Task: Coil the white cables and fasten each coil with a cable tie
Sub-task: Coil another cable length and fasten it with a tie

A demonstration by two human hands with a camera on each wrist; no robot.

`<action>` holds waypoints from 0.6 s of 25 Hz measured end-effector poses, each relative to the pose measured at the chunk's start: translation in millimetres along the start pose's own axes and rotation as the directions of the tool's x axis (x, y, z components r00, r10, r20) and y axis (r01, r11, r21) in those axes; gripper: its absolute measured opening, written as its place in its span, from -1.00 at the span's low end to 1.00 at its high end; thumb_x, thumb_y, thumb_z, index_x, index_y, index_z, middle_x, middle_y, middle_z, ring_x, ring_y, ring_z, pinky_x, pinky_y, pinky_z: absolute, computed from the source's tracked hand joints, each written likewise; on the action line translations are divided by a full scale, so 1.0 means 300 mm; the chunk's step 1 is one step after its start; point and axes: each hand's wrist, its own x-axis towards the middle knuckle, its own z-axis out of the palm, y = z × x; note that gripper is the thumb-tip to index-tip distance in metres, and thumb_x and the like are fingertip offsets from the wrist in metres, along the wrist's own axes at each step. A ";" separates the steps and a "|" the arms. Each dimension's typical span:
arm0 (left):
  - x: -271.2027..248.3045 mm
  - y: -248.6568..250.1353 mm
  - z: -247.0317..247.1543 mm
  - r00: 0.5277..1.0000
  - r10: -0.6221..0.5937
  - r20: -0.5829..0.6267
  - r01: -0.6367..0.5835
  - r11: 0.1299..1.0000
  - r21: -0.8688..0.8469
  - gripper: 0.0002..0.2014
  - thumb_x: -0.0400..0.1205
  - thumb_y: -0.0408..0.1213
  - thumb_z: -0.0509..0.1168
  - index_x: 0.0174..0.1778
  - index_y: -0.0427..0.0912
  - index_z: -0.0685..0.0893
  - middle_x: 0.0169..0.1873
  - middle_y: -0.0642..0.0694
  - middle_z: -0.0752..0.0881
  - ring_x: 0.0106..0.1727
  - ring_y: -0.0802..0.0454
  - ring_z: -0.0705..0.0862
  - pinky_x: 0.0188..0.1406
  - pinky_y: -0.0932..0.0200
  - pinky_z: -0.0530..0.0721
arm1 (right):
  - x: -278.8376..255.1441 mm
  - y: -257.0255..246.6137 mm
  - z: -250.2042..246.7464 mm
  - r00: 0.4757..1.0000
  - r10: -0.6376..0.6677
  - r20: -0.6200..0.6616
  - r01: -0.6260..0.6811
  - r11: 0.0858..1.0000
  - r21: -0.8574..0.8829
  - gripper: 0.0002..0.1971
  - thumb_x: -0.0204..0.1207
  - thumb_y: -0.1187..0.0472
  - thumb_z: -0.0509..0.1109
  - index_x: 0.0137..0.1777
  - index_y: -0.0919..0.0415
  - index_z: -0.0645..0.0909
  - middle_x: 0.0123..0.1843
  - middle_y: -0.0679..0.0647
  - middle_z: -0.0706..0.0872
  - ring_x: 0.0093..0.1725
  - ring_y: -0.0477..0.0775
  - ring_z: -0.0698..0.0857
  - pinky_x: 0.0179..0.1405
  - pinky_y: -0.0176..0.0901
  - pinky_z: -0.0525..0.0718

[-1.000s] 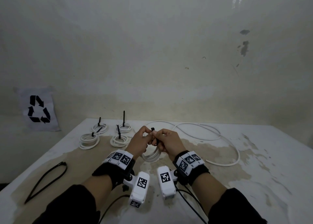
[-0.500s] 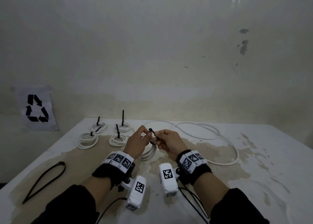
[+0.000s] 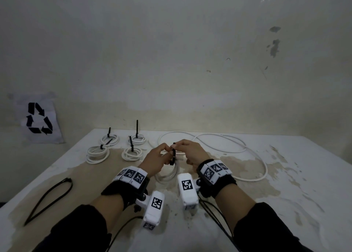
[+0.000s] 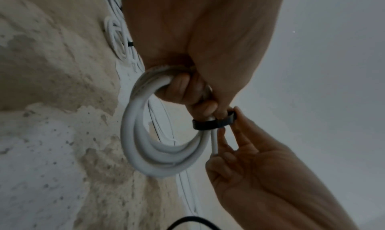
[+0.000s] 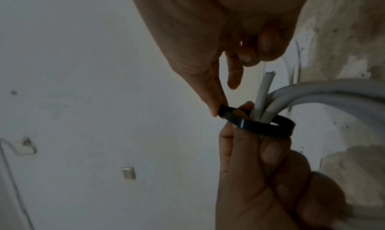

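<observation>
Fastening step: left hand [image 3: 155, 159] grips the coiled white round cable [image 4: 145, 151], right hand [image 3: 188, 152] pinches the looped black plastic cable tie [image 5: 277, 128]; cinching tight judged next.

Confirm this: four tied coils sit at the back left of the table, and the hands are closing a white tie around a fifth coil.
Not quite: the tie is black, not white, as the right wrist view shows. The four tied coils and the fifth coil between the left hand and right hand are correct.
</observation>
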 end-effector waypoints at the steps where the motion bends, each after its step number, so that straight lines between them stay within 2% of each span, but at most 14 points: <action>1: -0.003 0.002 -0.003 0.998 -0.037 0.059 0.039 0.998 -0.044 -0.83 0.70 -0.16 0.21 -0.12 -0.17 0.52 -0.51 0.00 0.55 -0.64 0.21 0.33 -0.62 0.37 0.27 | 0.006 -0.001 -0.008 1.000 0.007 -0.013 -0.007 0.999 -0.035 -0.89 0.50 0.24 0.42 -0.25 0.14 0.64 -0.24 -0.07 0.67 -0.42 -0.14 0.49 -0.50 -0.30 0.31; 2: -0.005 0.002 -0.006 0.991 -0.066 0.119 0.077 0.993 -0.090 -0.82 0.71 -0.13 0.20 -0.10 -0.16 0.52 -0.51 0.00 0.52 -0.61 0.18 0.29 -0.61 0.36 0.25 | 0.017 0.005 -0.015 0.999 0.007 -0.035 -0.008 0.999 -0.034 -0.87 0.50 0.23 0.42 -0.27 0.13 0.60 -0.24 -0.09 0.66 -0.41 -0.13 0.44 -0.48 -0.28 0.29; 4: -0.003 0.003 -0.008 0.970 -0.109 0.218 0.155 0.967 -0.204 -0.80 0.72 -0.10 0.18 -0.12 -0.14 0.50 -0.52 0.04 0.46 -0.59 0.18 0.22 -0.63 0.37 0.21 | 0.030 0.022 -0.018 0.995 0.004 -0.097 -0.003 1.000 0.016 -0.87 0.53 0.24 0.39 -0.26 0.13 0.56 -0.25 -0.02 0.66 -0.52 -0.12 0.37 -0.54 -0.28 0.27; 7: -0.005 0.006 -0.002 0.943 -0.151 0.297 0.245 0.918 -0.312 -0.79 0.72 -0.08 0.15 -0.18 -0.08 0.45 -0.55 0.09 0.39 -0.58 0.21 0.17 -0.66 0.40 0.15 | 0.044 0.045 -0.021 0.985 -0.019 -0.174 0.021 1.000 0.008 -0.83 0.59 0.23 0.31 -0.25 0.12 0.50 -0.32 0.09 0.67 -0.68 -0.12 0.30 -0.68 -0.34 0.22; 9: -0.011 0.010 0.013 0.938 -0.161 0.306 0.264 0.906 -0.332 -0.82 0.74 -0.09 0.12 -0.11 -0.08 0.43 -0.57 0.11 0.36 -0.59 0.21 0.16 -0.68 0.41 0.13 | 0.052 0.052 -0.020 0.975 -0.045 -0.216 0.035 0.998 -0.051 -0.85 0.61 0.22 0.28 -0.21 0.13 0.50 -0.36 0.08 0.66 -0.61 -0.07 0.36 -0.67 -0.34 0.25; 11: -0.012 0.011 0.020 0.945 -0.175 0.277 0.272 0.891 -0.363 -0.81 0.74 -0.10 0.12 -0.15 -0.08 0.42 -0.58 0.10 0.35 -0.60 0.22 0.15 -0.70 0.41 0.12 | 0.054 0.053 -0.017 0.974 -0.067 -0.214 0.056 0.997 -0.055 -0.87 0.62 0.17 0.28 -0.15 0.16 0.53 -0.35 0.05 0.65 -0.51 -0.05 0.44 -0.60 -0.30 0.33; 13: -0.010 0.005 0.010 0.956 -0.186 0.225 0.263 0.886 -0.382 -0.77 0.74 -0.11 0.12 -0.22 -0.08 0.42 -0.57 0.08 0.34 -0.61 0.22 0.16 -0.71 0.41 0.14 | 0.050 0.051 -0.012 0.988 -0.090 -0.128 0.095 0.995 0.033 -0.84 0.60 0.16 0.33 -0.18 0.21 0.58 -0.33 0.03 0.66 -0.50 -0.07 0.44 -0.56 -0.29 0.38; 15: -0.007 -0.007 -0.005 0.961 -0.199 0.192 0.258 0.897 -0.360 -0.78 0.74 -0.12 0.12 -0.19 -0.10 0.46 -0.55 0.07 0.35 -0.61 0.21 0.16 -0.70 0.40 0.16 | 0.046 0.050 -0.011 0.989 -0.138 -0.044 0.141 0.988 0.068 -0.85 0.56 0.23 0.38 -0.23 0.22 0.57 -0.33 0.04 0.65 -0.51 -0.06 0.42 -0.54 -0.30 0.38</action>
